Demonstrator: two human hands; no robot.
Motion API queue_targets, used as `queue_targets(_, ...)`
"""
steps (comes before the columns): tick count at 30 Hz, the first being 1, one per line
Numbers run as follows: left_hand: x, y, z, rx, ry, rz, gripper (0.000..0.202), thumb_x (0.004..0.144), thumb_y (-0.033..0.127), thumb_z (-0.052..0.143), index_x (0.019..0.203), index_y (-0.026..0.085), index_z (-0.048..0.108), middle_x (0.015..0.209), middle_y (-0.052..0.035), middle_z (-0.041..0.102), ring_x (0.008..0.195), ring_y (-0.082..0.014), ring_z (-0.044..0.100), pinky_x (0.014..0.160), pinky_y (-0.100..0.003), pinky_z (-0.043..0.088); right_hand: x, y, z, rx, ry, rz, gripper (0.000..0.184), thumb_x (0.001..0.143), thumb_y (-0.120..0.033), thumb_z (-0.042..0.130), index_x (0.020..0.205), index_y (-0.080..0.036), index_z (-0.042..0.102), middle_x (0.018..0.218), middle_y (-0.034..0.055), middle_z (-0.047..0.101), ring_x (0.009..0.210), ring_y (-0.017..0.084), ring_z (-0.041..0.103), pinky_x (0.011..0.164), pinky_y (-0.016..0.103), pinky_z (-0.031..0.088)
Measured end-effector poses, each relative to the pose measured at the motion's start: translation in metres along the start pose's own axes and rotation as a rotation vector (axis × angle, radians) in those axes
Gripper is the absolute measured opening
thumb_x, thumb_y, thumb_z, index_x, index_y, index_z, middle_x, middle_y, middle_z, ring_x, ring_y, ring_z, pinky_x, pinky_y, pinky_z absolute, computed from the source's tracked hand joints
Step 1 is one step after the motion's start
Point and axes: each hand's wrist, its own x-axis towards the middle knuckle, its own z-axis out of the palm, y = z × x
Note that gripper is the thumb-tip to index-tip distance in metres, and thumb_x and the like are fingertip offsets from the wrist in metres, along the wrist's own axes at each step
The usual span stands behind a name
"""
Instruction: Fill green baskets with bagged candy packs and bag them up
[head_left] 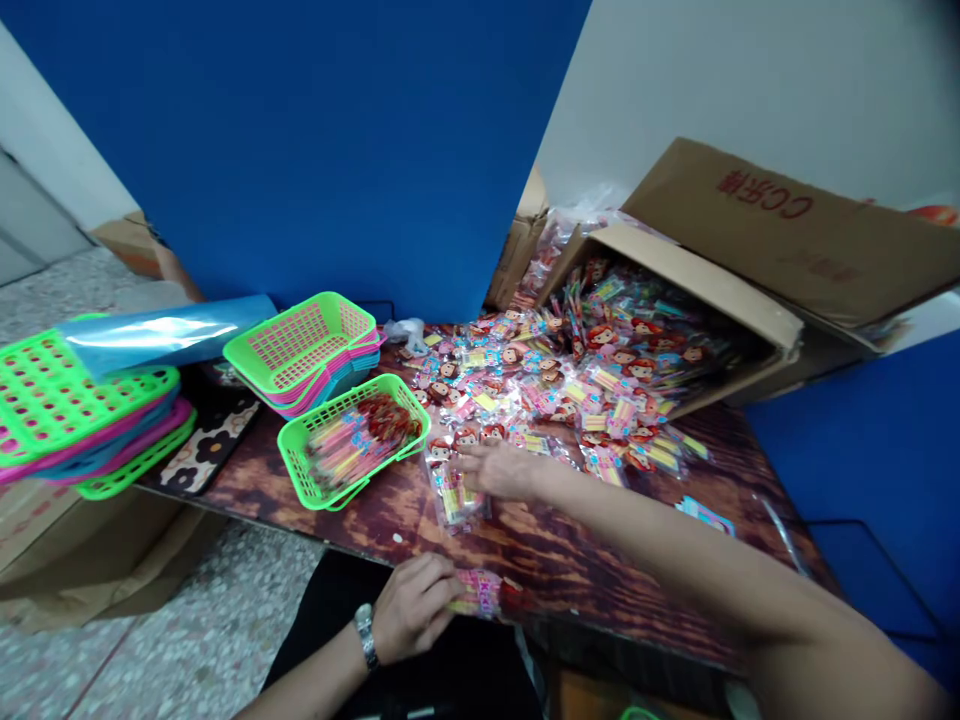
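Note:
Low at the table's front edge, my left hand [418,603], wearing a watch [365,636], is closed on a small plastic packet [480,592] printed with pink lettering. My right hand [504,470] reaches across to the near side of the packet pile [487,380], its fingers stretched out over a few clear packets [454,500] with red-haired cartoon figures and yellow sticks. Whether those fingers grip a packet cannot be made out. Left of it sits a green basket [300,470] holding a neat layer of similar packets [360,440].
Nested baskets [300,345] stand behind the filled one. More stacked baskets [82,400] lie at the left, with a blue plastic film roll [169,335] across them. A tipped cardboard box [697,275] spills packets at the right. Blue panels [330,150] bound the dark wooden table [547,560].

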Motion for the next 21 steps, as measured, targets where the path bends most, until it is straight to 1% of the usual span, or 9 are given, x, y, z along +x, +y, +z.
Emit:
queue_targets(3, -0.002, 0.0, 0.001, 0.003, 0.02, -0.007, 0.023, 0.082, 0.012, 0.045, 0.104, 0.014, 0.052, 0.089, -0.0106, 0.061, 0.083, -0.0199, 0.059, 0.069, -0.031, 0.051, 0.004, 0.012, 0.015, -0.141, 0.032, -0.283, 0.015, 0.089, -0.017, 0.048, 0.09, -0.022, 0.062, 0.127, 0.003, 0.053, 0.127, 0.02, 0.035, 0.101, 0.041, 0.028)
queue_targets(5, -0.002, 0.0, 0.002, 0.009, 0.019, -0.02, 0.022, 0.083, 0.013, 0.044, 0.103, 0.015, 0.052, 0.089, -0.0105, 0.061, 0.082, -0.0196, 0.059, 0.069, -0.031, 0.051, 0.003, 0.018, 0.025, -0.182, 0.093, -0.336, 0.018, 0.092, -0.019, 0.044, 0.095, -0.02, 0.062, 0.122, 0.0069, 0.056, 0.125, 0.02, 0.037, 0.103, 0.041, 0.025)
queue_targets(9, -0.002, 0.0, 0.002, 0.033, 0.016, -0.039, 0.022, 0.084, 0.015, 0.042, 0.104, 0.015, 0.052, 0.088, -0.0102, 0.061, 0.082, -0.0189, 0.059, 0.069, -0.03, 0.051, -0.001, 0.019, 0.025, -0.162, 0.148, -0.303, 0.027, 0.092, -0.012, 0.038, 0.109, -0.021, 0.058, 0.096, 0.0065, 0.063, 0.103, 0.016, 0.052, 0.098, 0.04, 0.03)
queue_targets(11, -0.001, 0.0, 0.001, 0.044, 0.013, -0.038, 0.022, 0.084, 0.015, 0.042, 0.103, 0.016, 0.052, 0.087, -0.0098, 0.061, 0.08, -0.0186, 0.059, 0.068, -0.029, 0.051, 0.001, 0.013, 0.019, -0.162, 0.133, -0.306, 0.024, 0.092, -0.012, 0.039, 0.102, -0.021, 0.06, 0.091, 0.0052, 0.063, 0.097, 0.016, 0.054, 0.097, 0.04, 0.031)
queue_targets(14, -0.001, -0.001, 0.002, 0.052, 0.004, -0.048, 0.021, 0.082, 0.014, 0.044, 0.102, 0.016, 0.053, 0.087, -0.0097, 0.061, 0.077, -0.0183, 0.059, 0.066, -0.029, 0.051, 0.011, -0.002, 0.015, -0.203, 0.145, -0.385, 0.017, 0.09, -0.019, 0.045, 0.086, -0.021, 0.061, 0.107, 0.0062, 0.061, 0.108, 0.019, 0.048, 0.097, 0.041, 0.029)
queue_targets(16, -0.003, -0.002, 0.003, 0.056, -0.005, -0.054, 0.023, 0.082, 0.012, 0.044, 0.102, 0.015, 0.053, 0.088, -0.0104, 0.061, 0.079, -0.0188, 0.059, 0.068, -0.03, 0.052, 0.019, -0.012, 0.019, -0.245, 0.185, -0.412, 0.016, 0.09, -0.021, 0.045, 0.087, -0.02, 0.06, 0.115, 0.0073, 0.058, 0.111, 0.02, 0.046, 0.096, 0.04, 0.029)
queue_targets(17, -0.004, -0.002, 0.004, 0.057, -0.009, -0.054, 0.023, 0.082, 0.012, 0.044, 0.103, 0.015, 0.053, 0.089, -0.0108, 0.061, 0.08, -0.0192, 0.059, 0.069, -0.03, 0.052, 0.023, -0.016, 0.021, -0.265, 0.198, -0.402, 0.017, 0.091, -0.021, 0.043, 0.091, -0.021, 0.06, 0.111, 0.008, 0.059, 0.106, 0.02, 0.048, 0.093, 0.04, 0.031)
queue_targets(19, -0.006, -0.004, 0.006, 0.061, -0.012, -0.052, 0.024, 0.082, 0.011, 0.043, 0.104, 0.015, 0.053, 0.091, -0.0113, 0.061, 0.082, -0.0195, 0.059, 0.07, -0.031, 0.052, 0.027, -0.025, 0.025, -0.289, 0.204, -0.353, 0.02, 0.092, -0.019, 0.04, 0.1, -0.021, 0.058, 0.093, 0.0067, 0.063, 0.09, 0.018, 0.053, 0.086, 0.038, 0.034)
queue_targets(21, -0.006, -0.005, 0.006, 0.06, -0.008, -0.043, 0.025, 0.083, 0.011, 0.043, 0.105, 0.015, 0.052, 0.092, -0.0113, 0.061, 0.083, -0.0196, 0.059, 0.072, -0.03, 0.052, 0.027, -0.031, 0.023, -0.282, 0.213, -0.295, 0.02, 0.092, -0.017, 0.039, 0.101, -0.021, 0.057, 0.079, 0.0037, 0.061, 0.081, 0.018, 0.053, 0.086, 0.039, 0.034)
